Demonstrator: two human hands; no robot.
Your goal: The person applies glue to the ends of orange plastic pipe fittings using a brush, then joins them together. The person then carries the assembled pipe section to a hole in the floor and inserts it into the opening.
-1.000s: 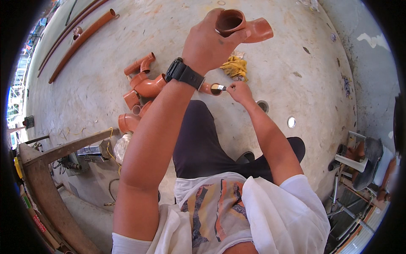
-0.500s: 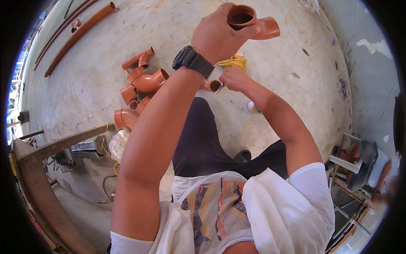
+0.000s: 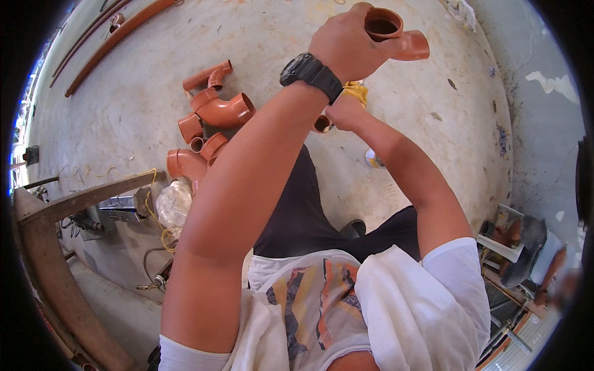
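Left hand (image 3: pixel 346 46) was raised, fingers wrapped round an orange pipe tee (image 3: pixel 393 34), socket mouth up, held above the concrete floor (image 3: pixel 278 37); right hand (image 3: pixel 343 114) sat lower, pinched on a small brown-tipped applicator (image 3: pixel 322 123), just beside a yellow rag (image 3: pixel 356 91); a small tin (image 3: pixel 373 159) stood near my right forearm; spare orange elbows (image 3: pixel 213 120) lay well apart to the left. I judged the step as coating the fitting's socket; next move called for bringing applicator and socket mouth together, steadily.
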